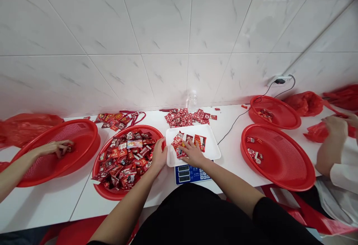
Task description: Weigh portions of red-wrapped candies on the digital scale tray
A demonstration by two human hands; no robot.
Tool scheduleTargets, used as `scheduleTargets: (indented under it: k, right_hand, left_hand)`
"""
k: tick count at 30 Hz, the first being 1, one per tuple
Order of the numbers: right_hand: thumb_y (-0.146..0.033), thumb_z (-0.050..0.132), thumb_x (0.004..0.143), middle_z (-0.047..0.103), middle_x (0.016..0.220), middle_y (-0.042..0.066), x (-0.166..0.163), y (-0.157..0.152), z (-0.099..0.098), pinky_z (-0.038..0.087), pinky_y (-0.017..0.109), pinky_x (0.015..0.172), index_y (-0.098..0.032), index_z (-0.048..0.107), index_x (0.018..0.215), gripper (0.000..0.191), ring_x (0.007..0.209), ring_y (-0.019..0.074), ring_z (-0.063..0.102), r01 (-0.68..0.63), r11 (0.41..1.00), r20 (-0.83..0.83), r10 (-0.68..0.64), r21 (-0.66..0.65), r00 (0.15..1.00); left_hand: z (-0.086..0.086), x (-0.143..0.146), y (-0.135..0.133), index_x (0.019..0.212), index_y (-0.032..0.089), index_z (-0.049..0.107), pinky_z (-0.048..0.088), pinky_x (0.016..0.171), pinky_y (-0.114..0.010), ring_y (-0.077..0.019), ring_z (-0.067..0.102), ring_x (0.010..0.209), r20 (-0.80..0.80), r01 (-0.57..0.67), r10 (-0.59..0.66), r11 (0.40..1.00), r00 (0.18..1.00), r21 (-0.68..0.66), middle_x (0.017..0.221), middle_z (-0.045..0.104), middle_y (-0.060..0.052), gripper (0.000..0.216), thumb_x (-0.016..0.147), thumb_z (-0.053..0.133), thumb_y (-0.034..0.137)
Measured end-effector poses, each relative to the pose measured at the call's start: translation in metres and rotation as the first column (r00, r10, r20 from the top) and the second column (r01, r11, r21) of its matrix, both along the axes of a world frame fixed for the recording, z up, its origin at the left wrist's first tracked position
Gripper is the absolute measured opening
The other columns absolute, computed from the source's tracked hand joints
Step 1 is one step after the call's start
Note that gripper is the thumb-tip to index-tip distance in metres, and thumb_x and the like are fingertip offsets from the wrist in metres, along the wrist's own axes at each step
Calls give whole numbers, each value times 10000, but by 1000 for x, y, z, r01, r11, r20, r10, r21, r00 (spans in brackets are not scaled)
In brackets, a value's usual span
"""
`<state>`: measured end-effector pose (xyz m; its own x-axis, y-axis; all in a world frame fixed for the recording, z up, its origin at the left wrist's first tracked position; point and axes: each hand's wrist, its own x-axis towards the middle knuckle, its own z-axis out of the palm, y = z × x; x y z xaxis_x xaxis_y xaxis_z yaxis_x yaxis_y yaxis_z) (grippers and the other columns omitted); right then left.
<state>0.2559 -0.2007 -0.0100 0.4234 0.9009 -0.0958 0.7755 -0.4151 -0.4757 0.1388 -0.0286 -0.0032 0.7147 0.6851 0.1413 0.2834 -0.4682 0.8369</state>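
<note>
A white tray (pixel 214 151) sits on a blue digital scale (pixel 188 175) in front of me, with several red snack packets (pixel 200 142) lying in it. My right hand (pixel 194 154) reaches over these packets, fingers spread and touching some of them. Beside the tray's left edge is my left hand (pixel 159 156), its fingers stretched forward and seeming to touch the tray; part of them is hidden. Just left of that hand stands a red basket (pixel 96 185) full of small red-wrapped packets (pixel 125 159).
Piles of red packets (pixel 181 118) lie by the wall near a clear bottle (pixel 192 101). A co-worker's hand (pixel 57 148) is in the left basket (pixel 84 163). At right are two red baskets (pixel 291 155), another person's arm (pixel 332 140) and a black cable (pixel 235 120).
</note>
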Motion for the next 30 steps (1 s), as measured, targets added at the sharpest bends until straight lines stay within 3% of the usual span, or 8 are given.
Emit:
scheduleTargets:
  k: [5,9,12,16,20,22,25,30]
  right_hand:
    - [-358,539,856,296,1499,3,6,-1,1,13,642,1076,-388,400,1371,535,1418,315,68,-31,999,41,32,-21,999]
    - [-370,579,827,192,1536,32,23,-19,-6,79,619,1084,-365,345,1408,626,1416,332,64,132,991,50,-131,-30,990]
    - [-232,499,855,265,1508,75,39,-36,-17,218,519,1098,-275,377,1405,565,1400,287,185,250,967,8,-250,-55,968]
    - [-87,377,838,501,1347,74,56,-51,-25,356,385,1050,-231,484,1316,510,1259,211,446,392,920,-103,-388,26,916]
    - [-149,316,871,582,1236,59,44,-35,-4,463,346,938,-227,386,1361,501,1063,165,591,570,804,-385,-478,169,789]
    - [-202,337,888,531,1307,62,28,-17,15,461,316,945,-231,295,1413,527,1102,145,570,463,833,-481,-286,303,829]
    - [-376,487,872,305,1487,72,3,10,38,335,349,1075,-247,199,1465,672,1344,182,337,194,892,-373,-31,408,927]
    - [-607,568,772,3,1561,53,-7,35,30,58,592,1099,-315,266,1450,798,1416,341,-61,72,996,-85,-67,59,994]
  left_hand:
    - [-5,-34,5,1139,220,571,307,1083,-428,-253,438,1250,-57,-36,41,996,998,81,1269,542,-94,344,809,479,254]
    - [-8,-58,8,1151,218,564,351,1048,-420,-248,483,1195,-78,-33,40,995,996,91,1237,560,-93,345,830,459,291]
    - [-9,-65,6,1132,217,574,362,1037,-410,-246,502,1174,-83,-51,56,997,995,61,1220,575,-89,336,827,466,308]
    - [-3,-61,-8,1082,210,598,379,1015,-401,-246,532,1140,-57,-62,60,997,997,-39,1180,605,-93,312,811,491,320]
    - [6,-52,-35,968,222,621,466,873,-350,-218,618,941,-24,46,-54,964,998,-264,1000,666,-68,229,797,522,337]
    - [8,-49,-48,904,224,627,479,815,-323,-203,626,866,-19,156,-171,934,985,-321,913,673,-55,188,801,527,345]
    - [8,-50,-63,878,222,636,475,764,-300,-190,618,822,-71,325,-363,894,929,-309,868,674,-44,181,827,503,335]
    - [14,-59,-71,897,203,639,452,769,-286,-173,593,820,-169,497,-532,842,830,-212,877,667,-35,211,856,446,275]
